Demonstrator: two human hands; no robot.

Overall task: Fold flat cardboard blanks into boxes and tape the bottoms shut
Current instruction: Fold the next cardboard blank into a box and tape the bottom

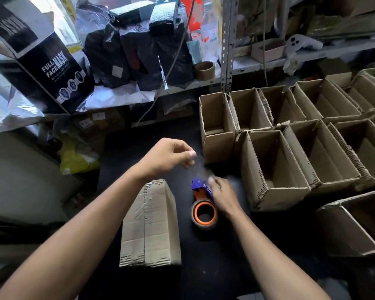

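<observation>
A person is drawing clear tape off a dispenser on a dark table, readying a strip for the box lying just left of it. The left hand is pinching the free end of the tape between thumb and fingertips and lifting it up and away, so that the strip is stretching taut towards the table's far edge. The right hand is bearing down on the dispenser, fingers curled over its blue cutter head, apparently to keep the roll from skidding as the tape is paying out; the grip itself is partly blurred.

The box is lying bottom-up near the table's front edge, its flaps closed and already carrying glossy tape along the centre seam, which is likely why it is sitting within easy reach of both hands. Whether another strip is meant for it cannot be told.

Along the table's right side, finished boxes are standing upright with mouths open, packed side by side in rows, probably to keep done work clear of the taping spot. On the shelf beyond the far edge, a spent tape core is sitting beside black bags.
</observation>
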